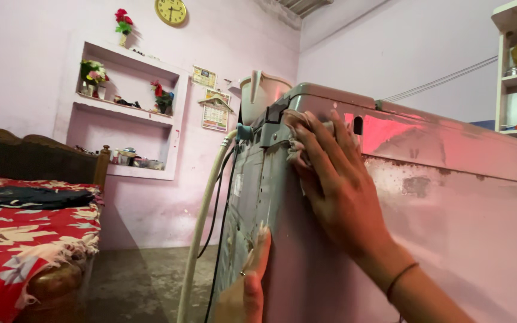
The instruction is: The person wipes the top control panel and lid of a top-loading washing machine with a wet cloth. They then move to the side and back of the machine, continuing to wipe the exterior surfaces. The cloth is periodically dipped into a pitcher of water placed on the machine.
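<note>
A pale cloth (297, 140) sits bunched against the top near corner of a grey-pink washer (450, 239), which fills the right half of the view. The right hand (336, 179) presses it flat there, palm to the side panel, fingers spread and pointing up and left so the cloth peeks out past the fingertips; the grip is a broad, open-palmed press on the cloth rather than a pinch, which looks suited to rubbing the stained panel. The wrist, with a thin dark band (401, 278), angles down to the right, forearm leaving at the lower edge.

The left hand (249, 287) is lower, at the near vertical edge of the washer, fingers hooked round the corner, a ring on one finger; it seems to steady the machine. How tightly it closes I cannot tell, since the palm is cut off by the frame.

A white hose (201, 227) and a dark cable (218, 203) hang down the washer's back, left of the hands. A pale bucket (258, 96) stands on top, far side. Left and near is a bed (25, 233) with a red patterned cover; on the far wall, shelves (130, 107) with flowers, a calendar (215, 110) and a yellow clock (171, 11)
</note>
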